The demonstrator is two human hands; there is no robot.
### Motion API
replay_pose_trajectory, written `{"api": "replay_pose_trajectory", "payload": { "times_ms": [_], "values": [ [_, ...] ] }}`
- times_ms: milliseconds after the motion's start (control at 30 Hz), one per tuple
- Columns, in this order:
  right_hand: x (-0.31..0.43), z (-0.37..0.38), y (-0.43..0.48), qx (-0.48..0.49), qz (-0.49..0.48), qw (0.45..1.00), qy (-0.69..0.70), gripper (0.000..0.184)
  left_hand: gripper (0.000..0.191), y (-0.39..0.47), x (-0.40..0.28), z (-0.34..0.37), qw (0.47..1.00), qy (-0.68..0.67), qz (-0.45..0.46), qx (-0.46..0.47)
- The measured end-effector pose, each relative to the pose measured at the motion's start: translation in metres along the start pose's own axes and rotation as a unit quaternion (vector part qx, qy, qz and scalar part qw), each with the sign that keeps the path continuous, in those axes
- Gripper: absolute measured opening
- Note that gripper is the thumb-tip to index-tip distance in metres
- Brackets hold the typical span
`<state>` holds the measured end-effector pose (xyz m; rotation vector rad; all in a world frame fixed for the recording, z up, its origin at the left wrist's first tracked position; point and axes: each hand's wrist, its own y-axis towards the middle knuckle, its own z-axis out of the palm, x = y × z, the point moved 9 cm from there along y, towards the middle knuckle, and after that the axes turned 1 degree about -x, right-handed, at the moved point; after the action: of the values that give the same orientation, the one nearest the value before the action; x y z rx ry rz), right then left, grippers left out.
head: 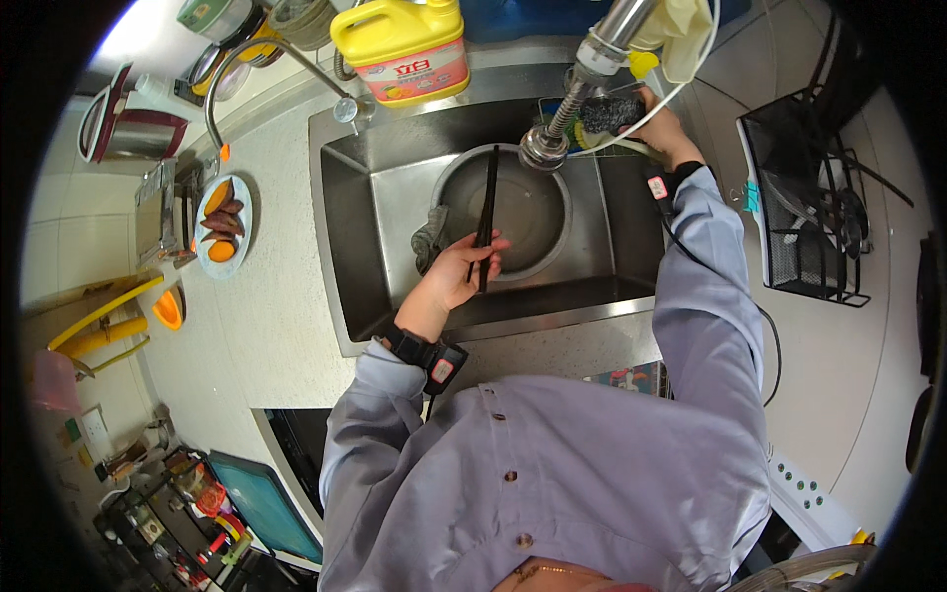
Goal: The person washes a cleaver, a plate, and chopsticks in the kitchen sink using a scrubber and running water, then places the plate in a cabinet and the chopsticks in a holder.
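Dark chopsticks (490, 200) stand out of my left hand (466, 270), which holds them over the near left part of a round metal basin (566, 222) in the stainless-steel sink (377, 222). A crumpled grey cloth (429, 240) lies at the basin's left rim, beside that hand. My right hand (658, 129) is at the sink's far right corner, its fingers at a dark, mesh-like scrubber (610, 115); a hose and a white cable partly cover this spot, and whether the fingers grip it is unclear. The flexible faucet head (544, 148) hangs over the basin's far right rim.
A yellow detergent jug (407, 52) stands behind the sink. On the left counter are a plate (244, 251) of sweet potatoes and an orange cut piece (169, 308). A black mesh rack (799, 200) is at the right. A thin curved tap (296, 55) rises at the back left.
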<state>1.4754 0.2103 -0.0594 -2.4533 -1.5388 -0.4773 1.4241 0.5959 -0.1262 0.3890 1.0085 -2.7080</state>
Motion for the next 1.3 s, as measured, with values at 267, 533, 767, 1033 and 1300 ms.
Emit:
{"api": "replay_pose_trajectory", "payload": {
  "times_ms": [267,533,767,1033,1300],
  "values": [
    [0.008,-0.016,-0.007,-0.078,-0.034,0.945,0.317,0.032,0.019,0.038,-0.001,0.02,0.993,-0.099,0.07,-0.008],
    [0.014,-0.017,-0.016,-0.129,-0.065,0.953,0.267,0.027,0.021,0.094,-0.015,0.019,0.957,-0.217,0.179,-0.075],
    [0.006,-0.033,-0.045,-0.279,0.003,0.939,0.2,0.032,0.031,0.107,-0.024,0.015,0.959,-0.16,0.223,-0.077],
    [0.135,0.102,-0.137,-0.048,-0.046,0.929,0.364,0.032,0.02,0.12,-0.015,0.03,0.951,-0.163,0.245,-0.099],
    [0.147,0.111,-0.109,-0.029,0.041,0.981,0.19,0.032,0.025,0.113,-0.017,0.034,0.954,-0.159,0.24,-0.087]
  ]
}}
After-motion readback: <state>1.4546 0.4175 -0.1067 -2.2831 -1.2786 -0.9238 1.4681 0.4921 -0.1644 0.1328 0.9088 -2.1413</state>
